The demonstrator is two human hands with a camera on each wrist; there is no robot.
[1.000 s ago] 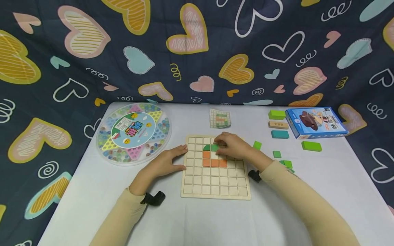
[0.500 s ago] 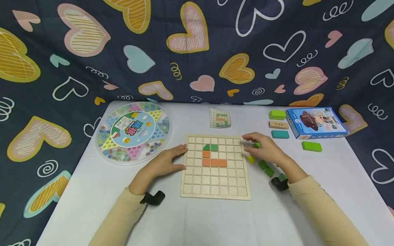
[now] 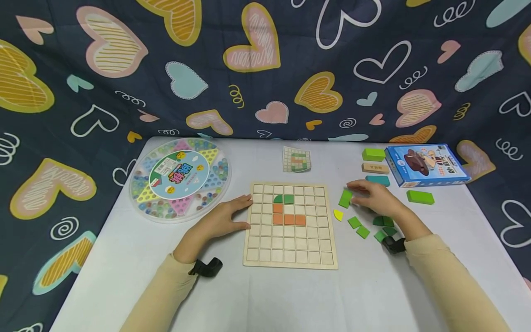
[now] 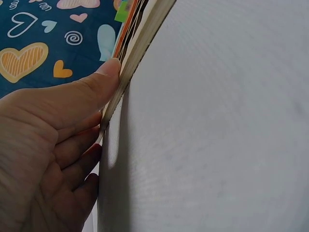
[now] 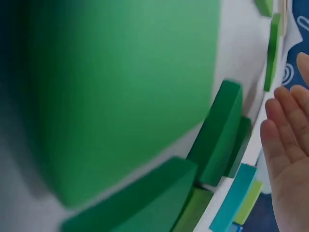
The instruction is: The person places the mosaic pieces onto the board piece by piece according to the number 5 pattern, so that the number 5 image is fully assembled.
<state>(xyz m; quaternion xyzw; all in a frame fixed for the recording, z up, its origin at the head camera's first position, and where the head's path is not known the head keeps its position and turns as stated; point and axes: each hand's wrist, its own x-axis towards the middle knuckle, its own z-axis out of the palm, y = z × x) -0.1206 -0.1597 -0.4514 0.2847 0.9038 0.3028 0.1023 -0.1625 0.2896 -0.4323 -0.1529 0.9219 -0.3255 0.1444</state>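
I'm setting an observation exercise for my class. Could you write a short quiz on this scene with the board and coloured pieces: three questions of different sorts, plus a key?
1. Multiple choice: what does the left grip touch?
A) the card
B) the blue box
C) the board

2. True or false: the yellow piece lies off the board.

3. Count: how many orange squares lie on the board?

Key:
1. C, at its left edge.
2. True; it lies on the table, just right of the board.
3. Four.
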